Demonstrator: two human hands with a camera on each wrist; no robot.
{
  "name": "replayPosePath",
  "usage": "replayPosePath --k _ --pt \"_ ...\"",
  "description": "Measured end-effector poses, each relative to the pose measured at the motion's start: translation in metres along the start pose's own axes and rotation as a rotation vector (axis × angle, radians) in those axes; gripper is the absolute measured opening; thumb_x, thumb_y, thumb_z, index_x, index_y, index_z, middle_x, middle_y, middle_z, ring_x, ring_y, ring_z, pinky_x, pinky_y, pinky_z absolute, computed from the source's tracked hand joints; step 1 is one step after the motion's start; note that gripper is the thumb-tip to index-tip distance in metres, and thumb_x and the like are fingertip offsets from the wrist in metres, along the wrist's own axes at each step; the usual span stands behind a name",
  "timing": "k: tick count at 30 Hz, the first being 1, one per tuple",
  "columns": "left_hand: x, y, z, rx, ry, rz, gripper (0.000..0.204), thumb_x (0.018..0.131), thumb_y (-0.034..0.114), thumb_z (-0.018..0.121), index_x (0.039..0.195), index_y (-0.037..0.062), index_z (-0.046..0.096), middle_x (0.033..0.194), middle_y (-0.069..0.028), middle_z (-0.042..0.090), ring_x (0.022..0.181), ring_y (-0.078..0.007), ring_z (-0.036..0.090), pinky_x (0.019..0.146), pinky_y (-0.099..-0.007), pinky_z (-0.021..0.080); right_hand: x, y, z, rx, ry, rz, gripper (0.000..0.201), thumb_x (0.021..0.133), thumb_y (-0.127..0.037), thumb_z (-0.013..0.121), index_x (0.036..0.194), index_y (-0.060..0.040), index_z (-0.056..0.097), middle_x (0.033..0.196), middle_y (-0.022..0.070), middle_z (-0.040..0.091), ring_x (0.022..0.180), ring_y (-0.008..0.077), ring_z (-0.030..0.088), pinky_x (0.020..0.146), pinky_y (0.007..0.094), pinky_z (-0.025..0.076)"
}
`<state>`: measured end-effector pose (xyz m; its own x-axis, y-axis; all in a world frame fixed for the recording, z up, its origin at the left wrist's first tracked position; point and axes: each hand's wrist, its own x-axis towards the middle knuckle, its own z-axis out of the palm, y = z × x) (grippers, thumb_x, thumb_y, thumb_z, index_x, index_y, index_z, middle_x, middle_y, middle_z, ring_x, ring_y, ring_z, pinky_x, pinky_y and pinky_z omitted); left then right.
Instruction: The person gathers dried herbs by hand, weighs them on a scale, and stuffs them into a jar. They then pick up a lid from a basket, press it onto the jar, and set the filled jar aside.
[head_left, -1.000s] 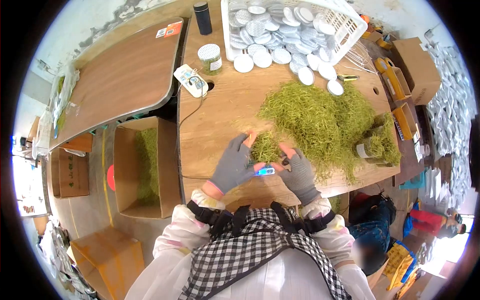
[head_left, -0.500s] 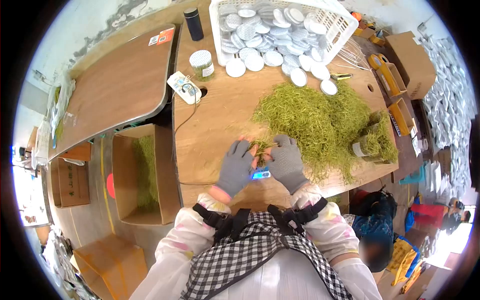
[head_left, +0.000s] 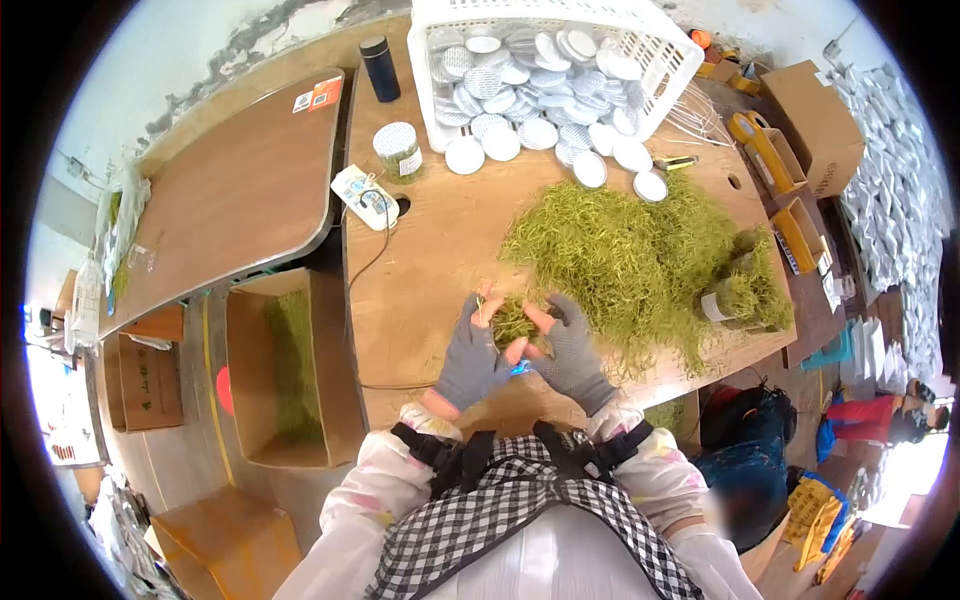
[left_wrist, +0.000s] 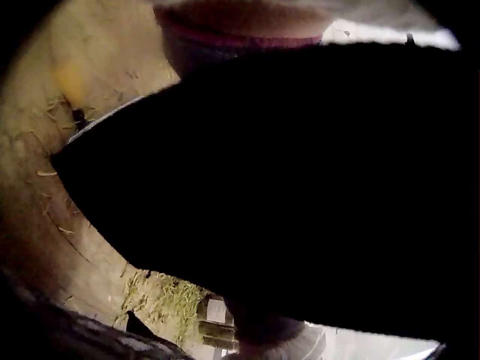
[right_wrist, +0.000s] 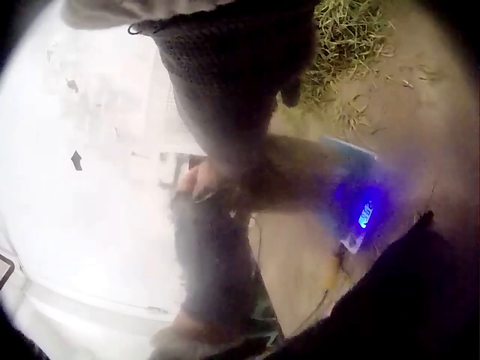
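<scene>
In the head view, my gloved left hand and gloved right hand face each other, thumbs nearly touching. Their bare fingertips curl round a small bunch of green strands from both sides. Just below the thumbs, a blue-lit display shows, mostly covered by the hands. A large heap of the same strands lies to the right. The right wrist view has the dark glove at the top and the glowing display at the right. Black covers most of the left wrist view.
A white basket of round lids stands at the back, with a lidded jar and power strip to its left. Another jar stands at the heap's right side. A carton sits left of the table.
The fingers have spread from their close pinch half a second ago and now surround the bunch, which shows more fully between them. The display is more covered. The head view has shifted slightly.
</scene>
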<state>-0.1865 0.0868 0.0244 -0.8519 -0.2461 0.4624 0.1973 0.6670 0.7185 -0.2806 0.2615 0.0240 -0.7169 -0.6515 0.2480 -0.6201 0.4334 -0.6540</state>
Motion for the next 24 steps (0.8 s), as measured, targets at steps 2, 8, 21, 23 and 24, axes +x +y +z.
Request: replayPosePath --k 2,8,21,23,24 --pt "0.005 0.003 0.0 -0.03 -0.008 0.019 0.068 0.094 0.032 0.07 0.145 -0.0003 0.041 0.14 -0.0316 0.049 0.127 -0.048 0.052 0.105 -0.0514 0.046 -0.002 0.002 0.002 0.051 -0.059 0.049 0.062 0.081 -0.03 0.079 0.14 -0.022 0.063 0.142 0.0253 0.048 0.129 0.0437 0.047 0.11 0.0502 0.04" --pt "0.013 0.008 0.012 0.18 -0.047 0.154 0.073 0.091 0.033 0.074 0.149 0.0013 0.042 0.136 -0.0265 0.052 0.121 -0.0455 0.053 0.104 -0.0522 0.045 -0.004 0.004 0.001 0.12 -0.073 0.076 0.057 0.081 -0.022 0.079 0.137 -0.0249 0.066 0.141 0.025 0.048 0.126 0.0408 0.051 0.105 0.048 0.045" --pt "0.017 0.005 0.013 0.259 -0.099 0.255 0.046 0.081 0.016 0.083 0.122 0.0093 0.063 0.119 -0.0108 0.061 0.114 -0.0336 0.059 0.105 -0.0531 0.046 -0.082 0.131 -0.062 -0.514 0.098 0.866 0.056 0.078 -0.032 0.085 0.126 -0.0125 0.066 0.12 0.0154 0.064 0.118 0.0368 0.059 0.097 0.0457 0.051" --pt "0.018 0.003 0.011 0.251 -0.117 0.248 0.044 0.081 0.015 0.082 0.12 0.0097 0.063 0.117 -0.0107 0.061 0.114 -0.0332 0.06 0.105 -0.0533 0.046 -0.084 0.142 -0.061 -0.507 0.069 0.831 0.048 0.079 -0.033 0.083 0.119 -0.0124 0.07 0.114 0.0153 0.067 0.113 0.0373 0.062 0.094 0.046 0.052" --pt "0.018 0.002 0.012 0.23 -0.13 0.247 0.044 0.084 0.017 0.08 0.124 0.0094 0.062 0.12 -0.0116 0.062 0.116 -0.0342 0.059 0.106 -0.0531 0.045 -0.084 0.153 -0.059 -0.421 0.051 0.878 0.038 0.08 -0.032 0.082 0.111 -0.0117 0.072 0.111 0.0151 0.068 0.109 0.0364 0.064 0.091 0.0455 0.052"
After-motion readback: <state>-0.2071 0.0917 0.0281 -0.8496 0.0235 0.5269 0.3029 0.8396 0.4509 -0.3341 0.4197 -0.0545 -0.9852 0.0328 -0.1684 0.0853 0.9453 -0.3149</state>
